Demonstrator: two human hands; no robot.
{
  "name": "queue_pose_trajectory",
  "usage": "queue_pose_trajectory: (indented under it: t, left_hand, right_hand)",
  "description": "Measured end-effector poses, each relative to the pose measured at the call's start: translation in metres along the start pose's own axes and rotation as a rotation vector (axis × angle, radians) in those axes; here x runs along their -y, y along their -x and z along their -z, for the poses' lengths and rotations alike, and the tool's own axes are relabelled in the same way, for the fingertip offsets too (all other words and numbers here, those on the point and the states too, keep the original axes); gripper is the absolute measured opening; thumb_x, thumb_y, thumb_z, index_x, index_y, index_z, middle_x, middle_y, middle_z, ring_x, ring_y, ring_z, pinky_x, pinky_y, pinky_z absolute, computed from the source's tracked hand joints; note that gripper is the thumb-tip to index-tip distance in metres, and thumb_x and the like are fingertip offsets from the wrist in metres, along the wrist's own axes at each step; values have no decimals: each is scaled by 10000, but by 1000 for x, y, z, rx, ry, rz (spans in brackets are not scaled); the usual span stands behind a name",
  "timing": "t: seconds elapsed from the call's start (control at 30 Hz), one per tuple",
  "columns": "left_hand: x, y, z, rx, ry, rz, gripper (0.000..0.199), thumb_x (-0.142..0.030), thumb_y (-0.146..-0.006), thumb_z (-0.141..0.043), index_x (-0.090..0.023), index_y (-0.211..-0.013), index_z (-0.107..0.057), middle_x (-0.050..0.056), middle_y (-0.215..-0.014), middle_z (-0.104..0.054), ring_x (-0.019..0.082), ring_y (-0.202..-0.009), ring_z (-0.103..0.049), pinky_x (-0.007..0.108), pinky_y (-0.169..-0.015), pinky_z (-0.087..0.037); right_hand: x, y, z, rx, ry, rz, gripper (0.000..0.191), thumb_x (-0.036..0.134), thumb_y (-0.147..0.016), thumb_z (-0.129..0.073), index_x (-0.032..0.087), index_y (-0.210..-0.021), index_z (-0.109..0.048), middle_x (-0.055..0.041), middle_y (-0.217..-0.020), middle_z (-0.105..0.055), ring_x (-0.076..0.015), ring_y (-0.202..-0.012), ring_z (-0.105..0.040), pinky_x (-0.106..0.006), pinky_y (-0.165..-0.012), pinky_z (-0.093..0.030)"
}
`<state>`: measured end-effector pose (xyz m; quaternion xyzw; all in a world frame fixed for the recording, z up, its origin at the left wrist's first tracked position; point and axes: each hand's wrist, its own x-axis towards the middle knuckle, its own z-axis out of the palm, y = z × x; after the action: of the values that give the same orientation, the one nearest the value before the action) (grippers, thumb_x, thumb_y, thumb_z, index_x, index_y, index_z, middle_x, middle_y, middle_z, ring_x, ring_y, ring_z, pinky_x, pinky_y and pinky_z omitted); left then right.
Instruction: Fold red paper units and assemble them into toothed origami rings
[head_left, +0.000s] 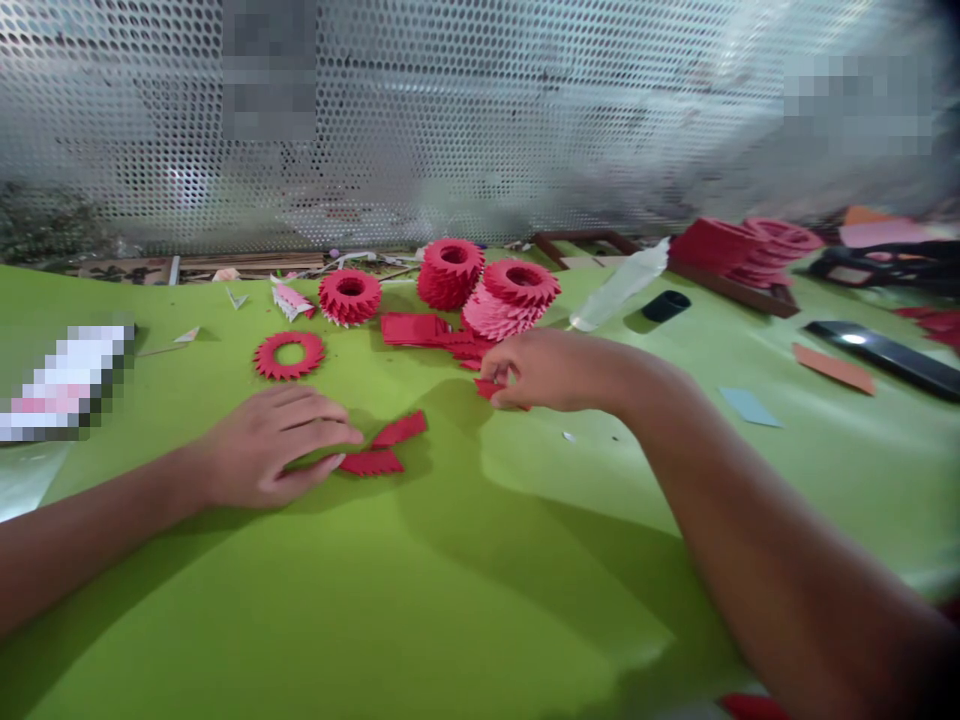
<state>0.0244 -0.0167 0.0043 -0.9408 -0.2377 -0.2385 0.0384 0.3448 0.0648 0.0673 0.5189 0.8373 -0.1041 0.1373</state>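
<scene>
My left hand point(281, 445) is closed at the left end of a folded red paper strip point(379, 458) with a toothed edge, which opens to the right in two arms. At the upper right, my right hand point(521, 370) pinches a small red paper piece point(487, 388) beside a loose pile of red pieces point(469, 345). A flat red toothed ring point(267, 358) lies above my left hand. Stacks of rings stand behind: a red one point(350, 292), a taller red one point(450, 278) and a red and pink one point(502, 312).
On the green table point(337, 600) lie a clear bottle point(619, 288), a black cylinder point(666, 306), a dark phone-like object point(892, 358), an orange paper point(832, 368) and a blue paper point(750, 406). More pink rings point(772, 250) sit in a brown tray point(731, 283). A perforated metal panel point(465, 110) rises behind.
</scene>
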Motion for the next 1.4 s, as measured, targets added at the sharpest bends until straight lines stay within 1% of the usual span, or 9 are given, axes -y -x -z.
queue_pose_trajectory:
  t: [0.13, 0.23, 0.33, 0.53, 0.8, 0.97, 1.1, 1.23, 1.4]
  left_hand:
    - [-7, 1, -3, 57, 28, 105, 214, -300, -953, -542, -201, -1079, -684, 55, -978, -722, 191, -868, -649, 333, -798, -535]
    - [-12, 2, -7, 133, 24, 264, 389, -512, -914, -592, -191, -1114, -683, 81, -1045, -712, 235, -930, -648, 392, -830, -545]
    - [-13, 3, -9, 157, 30, 278, 337, -476, -925, -596, -217, -1108, -711, 78, -1064, -709, 239, -947, -641, 404, -846, -538]
    - [-13, 3, -9, 112, 58, 145, 228, -300, -969, -547, -217, -1046, -745, 63, -1019, -731, 209, -921, -635, 364, -845, -508]
    - [-13, 1, -9, 99, 41, 189, 215, -239, -951, -522, -183, -987, -727, 63, -940, -730, 203, -846, -638, 368, -808, -515]
    - [-11, 1, -10, 127, 90, 230, 192, -290, -951, -555, -191, -965, -718, 64, -964, -727, 212, -870, -650, 386, -815, -535]
    - [-12, 1, -8, 125, 260, 427, 270, -336, -987, -503, -210, -1123, -700, 63, -981, -747, 203, -824, -679, 361, -753, -574]
    - [-12, -1, -4, 125, 437, 645, 399, -433, -985, -498, -261, -1330, -606, 64, -1170, -732, 212, -875, -714, 286, -599, -578]
    - [-16, -3, 0, 102, 488, 731, 405, -461, -1013, -425, -295, -1338, -600, 46, -1339, -655, 249, -1186, -630, 326, -812, -586]
  right_hand:
    - [16, 1, -2, -81, -64, 174, 239, 360, -820, -655, 224, -1002, -731, -65, -1056, -732, -235, -875, -661, -315, -694, -440]
    - [33, 4, -5, -125, -238, 350, 303, 446, -888, -608, 220, -1058, -716, -63, -1092, -726, -222, -926, -658, -310, -769, -452]
    - [44, 6, -7, -173, -326, 416, 287, 435, -913, -592, 207, -1042, -708, -58, -1053, -729, -208, -920, -651, -301, -793, -447]
    - [42, 3, -11, -362, -333, 409, 279, 434, -940, -542, 177, -876, -632, -36, -835, -671, -161, -723, -569, -275, -666, -385]
    - [57, 7, -14, -335, -329, 401, 282, 400, -977, -474, 178, -834, -572, -8, -725, -597, -126, -621, -489, -258, -611, -330]
    - [60, 8, -15, -284, -343, 393, 285, 404, -974, -485, 172, -961, -649, -21, -779, -657, -129, -617, -518, -257, -594, -327]
    - [60, 7, -16, -302, -422, 402, 307, 398, -962, -518, 171, -1101, -669, -48, -922, -715, -146, -697, -587, -254, -630, -373]
    - [62, 8, -15, -297, -485, 451, 285, 395, -972, -519, 161, -983, -681, -24, -823, -690, -133, -678, -569, -250, -627, -370]
    - [62, 6, -20, -302, -518, 505, 301, 398, -982, -525, 164, -854, -664, 16, -691, -623, -108, -610, -518, -239, -580, -348]
